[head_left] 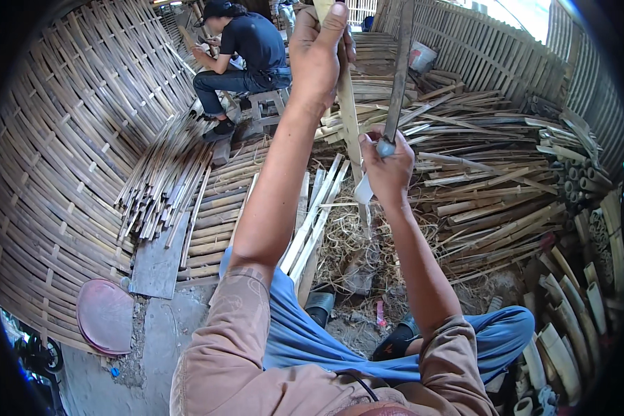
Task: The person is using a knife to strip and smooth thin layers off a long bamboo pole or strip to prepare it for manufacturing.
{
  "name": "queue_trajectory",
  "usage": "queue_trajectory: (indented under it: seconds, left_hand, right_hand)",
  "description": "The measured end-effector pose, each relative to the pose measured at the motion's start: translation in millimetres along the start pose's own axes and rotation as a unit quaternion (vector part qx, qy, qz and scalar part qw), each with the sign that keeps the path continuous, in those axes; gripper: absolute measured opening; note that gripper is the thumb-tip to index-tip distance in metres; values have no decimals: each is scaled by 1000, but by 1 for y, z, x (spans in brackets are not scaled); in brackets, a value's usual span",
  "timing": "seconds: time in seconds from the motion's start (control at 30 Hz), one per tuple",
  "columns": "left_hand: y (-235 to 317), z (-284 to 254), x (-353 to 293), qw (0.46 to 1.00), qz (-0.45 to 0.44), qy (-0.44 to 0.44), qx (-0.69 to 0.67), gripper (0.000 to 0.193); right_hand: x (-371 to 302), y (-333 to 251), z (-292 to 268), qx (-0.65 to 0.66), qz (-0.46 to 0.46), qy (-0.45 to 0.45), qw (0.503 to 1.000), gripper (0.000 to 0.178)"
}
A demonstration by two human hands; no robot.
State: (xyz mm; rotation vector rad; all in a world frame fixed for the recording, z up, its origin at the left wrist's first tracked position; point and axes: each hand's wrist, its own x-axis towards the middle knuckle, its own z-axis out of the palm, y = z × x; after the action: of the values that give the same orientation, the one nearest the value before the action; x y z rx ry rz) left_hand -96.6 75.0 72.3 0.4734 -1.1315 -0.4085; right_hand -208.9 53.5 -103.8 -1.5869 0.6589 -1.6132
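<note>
Left hand (313,59) is up at 12 o'clock, gripping bamboo strip (349,114), which runs down toward centre; right hand (388,166) at 2 o'clock, closed round knife (399,69), blade apart from strip. Shavings (340,239) at 4 o'clock; looks mid-trim, strip probably unfinished. Slim strips (163,166) at 10 o'clock, likely done; wider lengths (499,208) at 3 o'clock, likely left

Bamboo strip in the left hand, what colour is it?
The bamboo strip is pale yellowish tan, best seen in the head view.
</note>
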Motion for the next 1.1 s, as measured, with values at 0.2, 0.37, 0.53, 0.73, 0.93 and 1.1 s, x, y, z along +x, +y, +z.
queue_trajectory:
  seconds: [0.2, 0.37, 0.53, 0.73, 0.93, 1.1]
  left_hand:
    - [1, -1, 0, 1000, -6, 10, -5, 18]
    - [-4, -11, 0, 999, 44, -27, 5, 26]
    - [-5, -13, -2, 999, 27, -26, 24, 27]
    - [-8, -6, 0, 999, 26, -38, -17, 28]
    - [-11, -30, 9, 999, 36, -7, 9, 29]
    - [-17, -71, 25, 998, 33, 49, 24, 32]
  right_hand:
    - [8, -1, 1, 20, 42, -63, 997, 17]
    - [10, 11, -3, -27, -1, -51, 998, 17]
    - [15, -18, -11, 29, 32, -88, 995, 20]
    - [33, -71, -24, 313, 98, -72, 942, 21]
    - [67, -96, -59, 286, 19, -28, 958, 23]
    - [104, -85, -101, 131, 48, 28, 990, 25]
